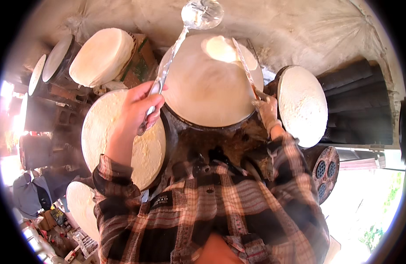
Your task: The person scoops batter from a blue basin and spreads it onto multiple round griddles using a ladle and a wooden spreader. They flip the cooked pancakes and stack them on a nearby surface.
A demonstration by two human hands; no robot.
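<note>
My left hand [143, 104] grips the handle of a metal ladle [203, 15]. The bowl is coated with pale wet batter and hangs beyond the far edge of a round griddle [206, 99]. A smooth pale layer covers that griddle, and a brighter pool of batter [221, 49] lies near its far side. In my right hand [268, 110] is a long thin batter-smeared spreader [244, 64], its blade over the right part of the griddle. A pale glove or coating covers this hand. Under my left forearm lies a second round griddle [148, 158] with a bumpy cream-coloured layer.
Another coated griddle [302, 105] stands at right, beside a cylinder of honeycomb briquettes [322, 173]. Back left, a thick stack of pale flatbreads [102, 56] rests near a cardboard box [140, 61]. More round griddles [59, 57] line the left side. One coated round [82, 208] is lower left.
</note>
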